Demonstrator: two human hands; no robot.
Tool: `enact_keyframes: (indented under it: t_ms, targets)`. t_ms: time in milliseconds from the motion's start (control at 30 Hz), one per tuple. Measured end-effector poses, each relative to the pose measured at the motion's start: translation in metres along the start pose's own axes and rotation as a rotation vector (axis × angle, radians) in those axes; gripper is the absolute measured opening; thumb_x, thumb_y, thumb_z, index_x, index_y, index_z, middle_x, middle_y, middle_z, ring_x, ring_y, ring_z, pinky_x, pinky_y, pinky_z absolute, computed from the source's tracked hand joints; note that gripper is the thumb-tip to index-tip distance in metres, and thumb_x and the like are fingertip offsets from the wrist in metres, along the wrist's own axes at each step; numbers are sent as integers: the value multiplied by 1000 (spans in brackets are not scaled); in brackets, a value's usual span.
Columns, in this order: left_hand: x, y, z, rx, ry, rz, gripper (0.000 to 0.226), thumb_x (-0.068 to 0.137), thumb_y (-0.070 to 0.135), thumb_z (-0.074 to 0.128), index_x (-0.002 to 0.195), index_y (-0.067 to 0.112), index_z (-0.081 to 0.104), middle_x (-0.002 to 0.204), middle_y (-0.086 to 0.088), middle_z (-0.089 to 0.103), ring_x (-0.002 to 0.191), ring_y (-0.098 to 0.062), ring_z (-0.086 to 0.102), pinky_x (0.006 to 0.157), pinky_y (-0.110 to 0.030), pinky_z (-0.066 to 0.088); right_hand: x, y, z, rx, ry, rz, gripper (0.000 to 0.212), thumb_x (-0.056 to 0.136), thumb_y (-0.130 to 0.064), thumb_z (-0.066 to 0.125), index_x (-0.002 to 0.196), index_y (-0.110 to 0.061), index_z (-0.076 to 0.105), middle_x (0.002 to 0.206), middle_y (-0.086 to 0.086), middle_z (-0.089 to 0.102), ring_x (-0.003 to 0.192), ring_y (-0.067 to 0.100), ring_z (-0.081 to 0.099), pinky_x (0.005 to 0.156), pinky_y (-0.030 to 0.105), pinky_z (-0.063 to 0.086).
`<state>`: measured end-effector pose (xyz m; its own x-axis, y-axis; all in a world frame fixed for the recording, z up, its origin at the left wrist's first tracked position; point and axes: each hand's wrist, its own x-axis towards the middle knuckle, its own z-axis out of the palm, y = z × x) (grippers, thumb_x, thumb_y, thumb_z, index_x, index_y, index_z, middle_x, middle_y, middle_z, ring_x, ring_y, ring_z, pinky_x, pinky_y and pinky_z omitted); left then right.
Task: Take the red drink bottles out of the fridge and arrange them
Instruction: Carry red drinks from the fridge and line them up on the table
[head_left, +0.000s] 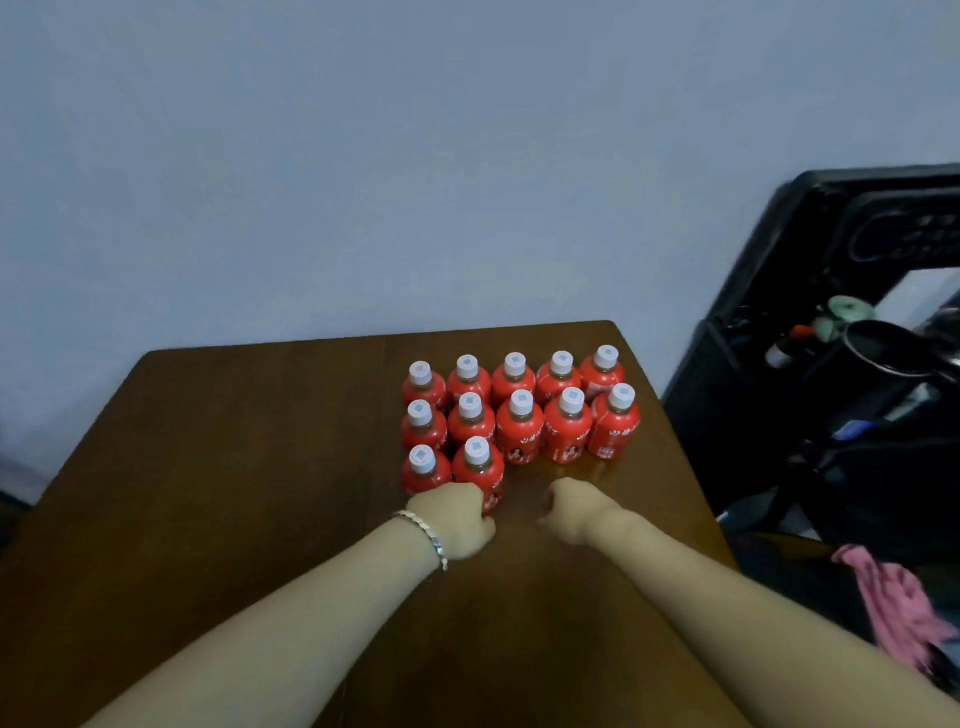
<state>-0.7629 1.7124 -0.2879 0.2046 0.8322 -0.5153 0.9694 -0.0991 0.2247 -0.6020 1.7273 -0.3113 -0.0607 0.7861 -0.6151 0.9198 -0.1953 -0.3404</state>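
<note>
Several red drink bottles with white caps stand upright in three rows on the brown table (260, 467). The back two rows (519, 410) are full, and the front row has two bottles, a left one (423, 467) and a right one (480, 470). My left hand (454, 517), with a bracelet on its wrist, is up against the base of these two front bottles and covers the foot of the left one. Its fingers are hidden behind the back of the hand. To the right of them, my right hand (571, 509) lies on the table with curled fingers and holds nothing.
The table's far edge runs along a plain wall. Past its right edge a black shelf unit (857, 364) holds dark pots and clutter. A pink cloth (893, 603) hangs at the lower right. Bare tabletop stretches left of the bottles.
</note>
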Motion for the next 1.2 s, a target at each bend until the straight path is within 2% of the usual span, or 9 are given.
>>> enact_keyframes:
  t_ms: [167,467,533,667,833,1000,1067,1133,1200]
  targets:
    - [-9,36,-10,184,46,258,31,93,34,42,102,10,59,101,-9,62,92,-25,58,70,-32,44,-57,27,1,50,90,102,29,87,-27,62,115,-20,60,118,1,61,104,17,60,87,28,51]
    - [-87,159,26,427,-26,767,30,94,33,41,104,11,59,97,-6,62,90,-24,60,76,-33,51,-222,112,50,203,357,434,26,85,-26,63,110,-18,64,114,1,63,102,19,61,82,29,52]
    - [-119,198,52,507,-46,896,29,94,31,41,103,10,59,97,-7,63,90,-25,61,73,-31,48,-275,139,74,280,388,557,26,85,-25,63,109,-14,66,114,5,65,101,21,62,85,32,52]
    - [-183,267,107,598,-112,1105,28,94,27,42,107,9,59,106,-10,63,95,-28,60,82,-36,51,-370,184,125,420,459,776,30,85,-27,63,111,-13,66,115,9,65,107,25,60,89,28,47]
    - [-292,352,196,756,-165,1417,26,91,25,42,107,11,57,112,-10,61,99,-29,58,75,-30,42,-509,230,209,629,565,1066,28,86,-30,61,111,-18,65,116,4,65,106,23,59,85,27,46]
    - [-421,416,284,805,-225,1667,27,90,29,42,107,12,55,118,-12,58,106,-31,55,84,-34,44,-645,258,291,675,609,1311,32,83,-38,61,108,-19,68,113,3,66,105,22,59,79,29,48]
    - [-476,440,321,820,-264,1753,27,90,29,42,105,11,56,117,-13,59,105,-32,56,85,-36,46,-701,268,323,687,600,1390,33,84,-38,59,105,-16,69,110,6,68,101,24,61,79,33,52]
    - [-533,465,355,831,-300,1839,24,89,28,43,101,11,56,113,-14,60,101,-32,57,83,-37,48,-757,278,353,720,609,1469,32,84,-37,58,102,-13,70,107,7,69,98,24,63,70,31,50]
    - [-585,487,382,839,-335,1899,25,89,29,44,102,11,56,110,-12,61,98,-31,58,80,-37,48,-805,287,378,748,627,1545,28,83,-35,57,97,-15,70,104,5,69,95,23,63,70,32,49]
